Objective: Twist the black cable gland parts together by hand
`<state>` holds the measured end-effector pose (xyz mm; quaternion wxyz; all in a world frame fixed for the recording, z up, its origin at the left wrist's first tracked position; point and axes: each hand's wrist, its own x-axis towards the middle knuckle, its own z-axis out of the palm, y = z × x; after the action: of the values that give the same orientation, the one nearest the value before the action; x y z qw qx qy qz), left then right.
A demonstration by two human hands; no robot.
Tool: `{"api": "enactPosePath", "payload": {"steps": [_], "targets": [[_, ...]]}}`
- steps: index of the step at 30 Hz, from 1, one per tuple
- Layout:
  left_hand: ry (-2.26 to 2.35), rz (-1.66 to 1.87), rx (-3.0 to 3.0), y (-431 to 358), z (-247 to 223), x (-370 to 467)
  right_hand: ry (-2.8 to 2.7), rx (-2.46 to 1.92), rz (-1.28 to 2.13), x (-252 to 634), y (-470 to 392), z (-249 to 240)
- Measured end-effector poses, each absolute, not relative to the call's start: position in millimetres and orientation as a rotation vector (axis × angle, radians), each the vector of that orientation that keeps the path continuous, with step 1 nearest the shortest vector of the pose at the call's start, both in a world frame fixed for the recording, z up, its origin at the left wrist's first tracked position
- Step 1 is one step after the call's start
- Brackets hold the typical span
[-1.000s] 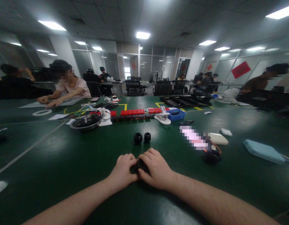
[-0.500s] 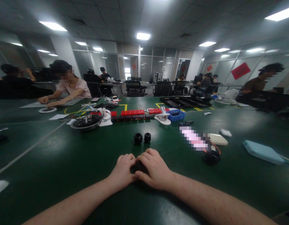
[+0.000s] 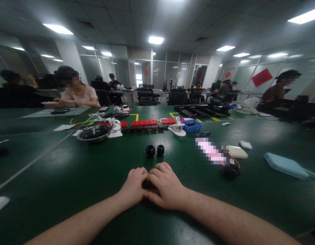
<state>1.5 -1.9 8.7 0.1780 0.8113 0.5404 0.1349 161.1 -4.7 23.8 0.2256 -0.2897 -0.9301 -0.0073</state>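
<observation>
In the middle of the head view, my left hand [image 3: 134, 185] and my right hand [image 3: 168, 185] meet low over the green table [image 3: 101, 177]. Their fingers are curled and touch each other. A dark patch shows in the gap between them; whether it is an object or shadow I cannot make out, as the fingers cover it. Just beyond my fingertips stand two black ring-shaped fittings with open tops, a larger fitting [image 3: 150, 151] on the left and a smaller fitting [image 3: 160, 150] on the right, close side by side.
Farther back lie a metal bowl of dark parts [image 3: 92, 135], red blocks [image 3: 144, 123], a white clamp-like piece [image 3: 177, 128] and a blue bin [image 3: 192, 126]. To the right are a black cabled part [image 3: 230, 170] and a light-blue case [image 3: 286, 165]. A co-worker [image 3: 79, 92] sits across the table at left.
My right hand has turned slightly over the gap, so less of the dark patch shows. My left hand stays almost still. The co-worker's hands have drawn back and lifted a white ring.
</observation>
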Motion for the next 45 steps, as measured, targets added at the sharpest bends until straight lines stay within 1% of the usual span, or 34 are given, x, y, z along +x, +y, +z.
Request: {"api": "enactPosePath", "payload": {"steps": [14,22,31,45], "targets": [[1.53,0.381,2.286,0,8,2,-2.616,-0.837,-0.082,159,-11,27],[1.525,0.396,2.327,1,6,4,-2.669,-0.772,-0.1,157,-17,27],[1.54,0.409,2.27,-1,10,1,-2.644,-0.711,-0.094,161,-19,26],[1.576,0.467,2.245,3,7,-3,-2.53,-0.797,-0.127,170,-12,19]]}}
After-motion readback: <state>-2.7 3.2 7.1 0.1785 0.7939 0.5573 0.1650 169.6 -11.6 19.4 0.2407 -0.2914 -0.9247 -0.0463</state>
